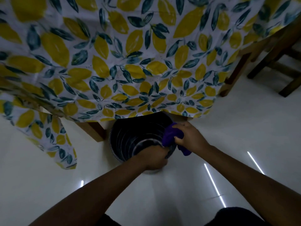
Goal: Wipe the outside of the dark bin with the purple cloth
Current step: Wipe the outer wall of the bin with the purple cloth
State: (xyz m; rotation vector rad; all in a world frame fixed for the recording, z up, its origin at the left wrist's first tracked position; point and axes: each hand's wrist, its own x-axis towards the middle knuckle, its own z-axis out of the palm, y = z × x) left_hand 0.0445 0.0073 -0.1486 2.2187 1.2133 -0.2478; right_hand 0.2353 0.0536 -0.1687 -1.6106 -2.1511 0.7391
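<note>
Fingers of the right hand (189, 137) are curled tightly around the purple cloth (171, 136), so that the cloth is bunched in the fist; one part of it lies over the right side of the rim of the dark bin (123, 137), and a loose end hangs down below the hand, outside the bin. Fingers of the left hand (151, 158) are closed over the near rim of the bin, with the fingertips hooked inside and the back of the hand outside. The bin stands on the pale glossy floor (48, 185), its far edge covered by the hanging tablecloth (114, 62) printed with yellow lemons and dark green leaves. Its inside shows ribbed rings. A wooden table leg (92, 129) stands just to the left of the bin. At the upper right, dark wooden chair legs (276, 62) are visible.
</note>
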